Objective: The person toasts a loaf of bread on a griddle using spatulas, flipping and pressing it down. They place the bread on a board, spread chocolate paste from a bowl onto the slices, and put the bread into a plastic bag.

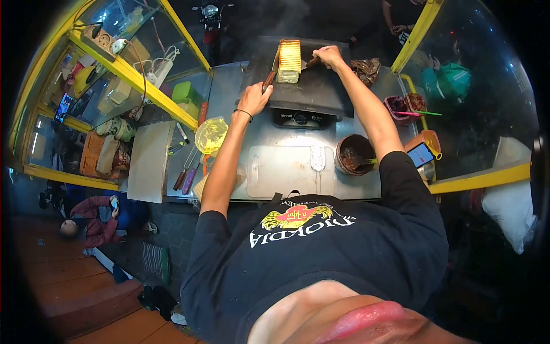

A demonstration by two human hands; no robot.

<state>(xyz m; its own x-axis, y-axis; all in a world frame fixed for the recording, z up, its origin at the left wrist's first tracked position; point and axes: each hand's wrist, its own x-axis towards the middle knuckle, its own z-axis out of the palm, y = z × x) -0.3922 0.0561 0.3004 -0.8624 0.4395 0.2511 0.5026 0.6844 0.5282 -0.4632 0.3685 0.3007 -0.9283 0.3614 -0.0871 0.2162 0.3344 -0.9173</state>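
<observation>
A tall block of toasted bread (290, 56), its top ridged and browned and its near end pale, stands on the dark flat griddle (321, 94). My left hand (255, 100) is closed around the brown handle of a spatula (268, 80), whose blade runs up along the bread's left side. On the other side, my right hand (329, 57) grips a second brown-handled spatula (312, 62), with its blade against or close to the bread's right side. Beneath the griddle sits a gas stove (301, 118).
Nearer me lie a white cutting board (269, 172) and a pot of dark brown spread (353, 153). Left of them are a yellow-smeared bowl (211, 135) and a purple-handled tool (189, 180). A phone (420, 155) and red containers (396, 106) stand at right. Yellow-framed glass panels flank the counter.
</observation>
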